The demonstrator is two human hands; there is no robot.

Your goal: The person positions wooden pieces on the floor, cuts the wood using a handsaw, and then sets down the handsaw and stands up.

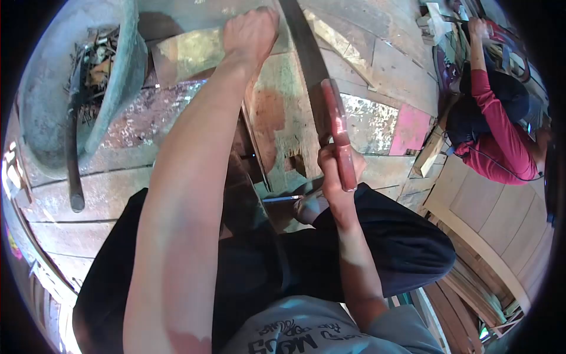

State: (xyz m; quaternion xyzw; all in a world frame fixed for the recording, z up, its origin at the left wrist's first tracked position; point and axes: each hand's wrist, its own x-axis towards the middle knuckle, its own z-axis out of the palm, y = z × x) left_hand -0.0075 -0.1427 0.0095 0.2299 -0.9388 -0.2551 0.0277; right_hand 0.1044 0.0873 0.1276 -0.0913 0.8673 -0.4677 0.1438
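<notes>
My right hand (342, 168) is wrapped round the red handle of a hand saw (309, 59), whose long dark blade reaches up to the top edge of the view. Left of the blade, my left hand (252, 32) is closed at the far end of a worn wooden board (286, 112). It looks pressed down there, but whether its fingers grip the board's edge is hidden. The blade runs along the right side of this board. A notch shows in the board's near end, close to my foot.
A grey basin (127, 71) with scraps and a dark-handled tool (75, 130) stands at the left. Thin wood strips (342, 47) and a pink piece (411, 130) lie on the plank floor. Another person (492, 135) in a red top sits at the upper right.
</notes>
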